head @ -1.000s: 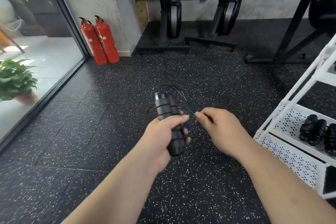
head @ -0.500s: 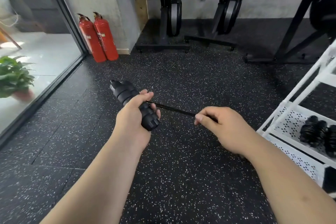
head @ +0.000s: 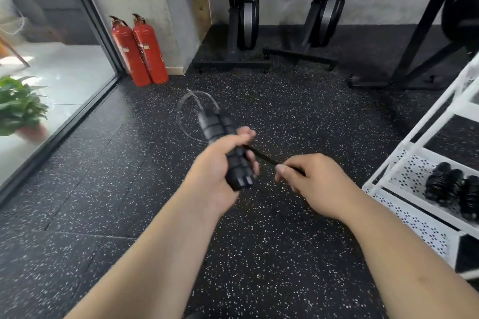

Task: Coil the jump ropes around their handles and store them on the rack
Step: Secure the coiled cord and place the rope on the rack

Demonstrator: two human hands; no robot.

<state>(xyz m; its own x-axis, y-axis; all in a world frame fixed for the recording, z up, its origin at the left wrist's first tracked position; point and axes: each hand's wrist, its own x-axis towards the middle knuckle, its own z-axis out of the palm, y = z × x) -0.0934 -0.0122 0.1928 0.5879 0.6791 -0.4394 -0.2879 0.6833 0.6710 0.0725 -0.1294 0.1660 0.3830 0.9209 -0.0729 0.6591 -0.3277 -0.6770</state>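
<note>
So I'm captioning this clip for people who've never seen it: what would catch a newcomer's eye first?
The hands at centre: the left hand grips two black handles, the right hand pinches the thin cord running from them. Then two red fire extinguishers by the back wall, left, and the white rack at right with black bundles on a shelf.

Open air all round your hands over bare floor (head: 129,189), left and ahead. The taut rope (head: 261,156) bridges the gap from left hand (head: 215,171) to right hand (head: 318,184), so you can't pass straight through there. A blurred loop (head: 186,111) sticks out past the handles (head: 223,142). The rack (head: 404,141) frame stands near on your right. Its shelf has bare room left of the coiled ropes (head: 456,189). Extinguishers (head: 140,52), glass (head: 51,59) and stands (head: 246,21) are well apart.
</note>
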